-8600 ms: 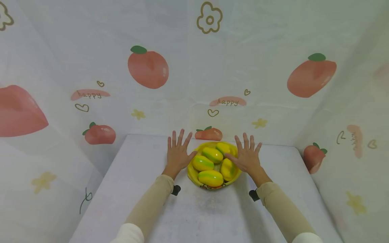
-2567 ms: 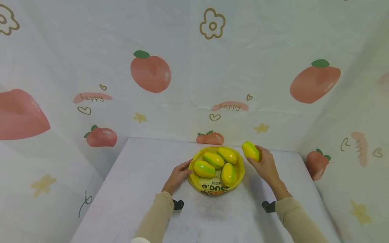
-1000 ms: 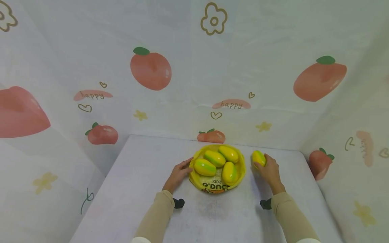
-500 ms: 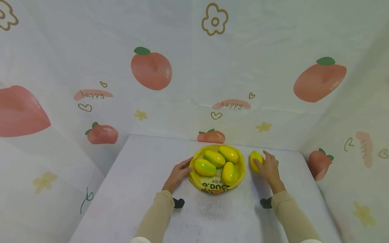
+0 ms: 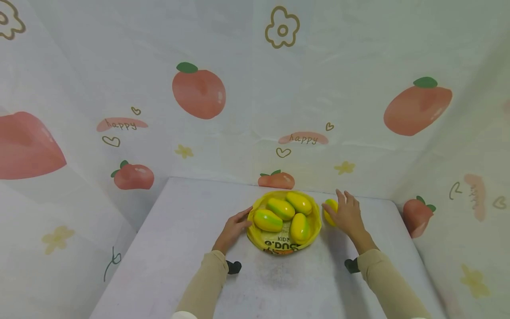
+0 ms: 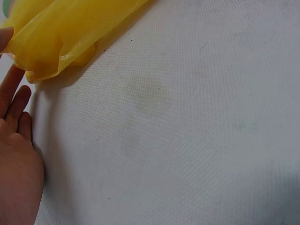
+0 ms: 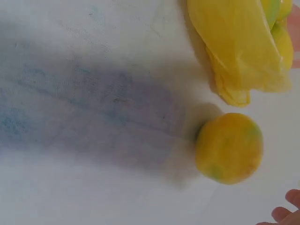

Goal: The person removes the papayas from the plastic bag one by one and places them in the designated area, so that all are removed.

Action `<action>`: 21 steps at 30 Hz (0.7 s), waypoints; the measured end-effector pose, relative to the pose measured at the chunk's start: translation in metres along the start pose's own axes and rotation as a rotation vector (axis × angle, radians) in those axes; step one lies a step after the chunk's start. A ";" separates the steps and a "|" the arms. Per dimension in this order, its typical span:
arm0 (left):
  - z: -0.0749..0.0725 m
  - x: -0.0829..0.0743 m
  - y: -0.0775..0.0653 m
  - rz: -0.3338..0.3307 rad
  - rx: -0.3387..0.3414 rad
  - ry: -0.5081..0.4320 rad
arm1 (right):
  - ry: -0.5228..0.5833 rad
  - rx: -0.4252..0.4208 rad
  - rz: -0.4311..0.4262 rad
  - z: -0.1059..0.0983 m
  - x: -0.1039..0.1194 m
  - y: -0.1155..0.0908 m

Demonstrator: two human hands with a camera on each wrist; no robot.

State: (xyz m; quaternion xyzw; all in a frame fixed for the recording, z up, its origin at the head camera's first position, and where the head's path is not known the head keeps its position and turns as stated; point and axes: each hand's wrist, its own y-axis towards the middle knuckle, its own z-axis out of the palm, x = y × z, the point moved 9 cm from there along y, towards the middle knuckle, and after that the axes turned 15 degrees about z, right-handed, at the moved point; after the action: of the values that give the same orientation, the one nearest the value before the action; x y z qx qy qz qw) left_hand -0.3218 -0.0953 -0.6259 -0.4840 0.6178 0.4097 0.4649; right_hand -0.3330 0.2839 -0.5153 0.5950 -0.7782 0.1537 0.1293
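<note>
A yellow plastic bag [image 5: 275,244] with dark printed letters lies spread like a round bowl on the table. Inside it are several glossy yellow-green mangoes [image 5: 280,209]. At its left rim my left hand [image 5: 231,231] pinches the plastic [image 6: 70,28] between thumb and fingers. A single mango [image 5: 330,212] rests on the table just right of the bag, partly hidden by my right hand [image 5: 349,218]. That hand's fingers are spread behind and over the fruit, holding nothing. In the right wrist view, the fingertips [image 7: 282,214] are apart from this mango [image 7: 228,148].
The white table [image 5: 191,199] backs onto a cloth wall [image 5: 247,88] printed with peaches, hearts and flowers. Similar cloth stands at the left and right sides. A black wrist camera [image 5: 234,267] shows under the left sleeve, another [image 5: 351,266] by the right.
My right hand lifted one mango out of the bag, set it on the table at the right and let go. The mango now sits slightly closer to the bag. My left hand stays at the rim.
</note>
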 end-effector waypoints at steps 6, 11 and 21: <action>0.001 -0.002 -0.001 0.001 -0.008 -0.023 | -0.053 0.009 -0.048 0.000 0.016 -0.007; 0.001 -0.002 -0.001 0.000 -0.009 -0.033 | -0.072 0.004 -0.089 -0.001 0.027 -0.011; 0.000 -0.001 -0.001 -0.003 -0.002 -0.016 | -0.117 -0.034 -0.223 0.002 0.052 -0.026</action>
State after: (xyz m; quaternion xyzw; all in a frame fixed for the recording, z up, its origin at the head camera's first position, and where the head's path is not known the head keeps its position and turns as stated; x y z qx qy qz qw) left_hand -0.3211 -0.0951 -0.6245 -0.4822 0.6128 0.4136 0.4701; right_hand -0.3211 0.2303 -0.4951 0.6835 -0.7160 0.0904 0.1099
